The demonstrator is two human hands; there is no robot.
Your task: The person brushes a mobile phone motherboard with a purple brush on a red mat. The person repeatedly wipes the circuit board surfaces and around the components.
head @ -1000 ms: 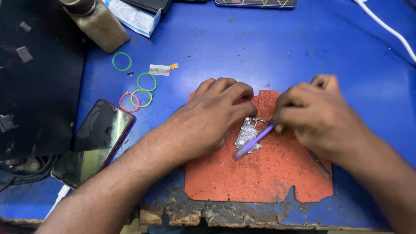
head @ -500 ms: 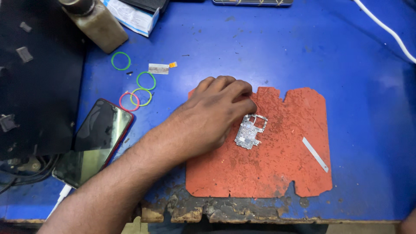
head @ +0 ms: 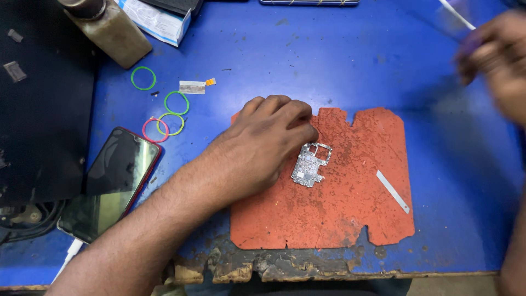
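Note:
My left hand (head: 263, 145) rests on a worn orange mat (head: 329, 219), fingers curled. Its fingertips press the left edge of a small silver circuit board (head: 310, 164) that lies flat on the mat. My right hand (head: 498, 60) is blurred at the upper right, raised well away from the board. Its fingers are closed around what looks like a purple tool (head: 467, 46). A thin metal strip (head: 392, 191) lies loose on the right side of the mat.
A red-edged phone (head: 112, 181) lies screen up at the left. Coloured rubber bands (head: 176, 102) are scattered above it. A brown bottle (head: 109, 30) and a small box (head: 156, 19) stand at the back left. The blue table's front edge (head: 246, 268) is chipped.
My right hand left the board with the purple tool, went out of view, and now appears blurred at the upper right. The metal strip came into view. My left hand stayed at the board.

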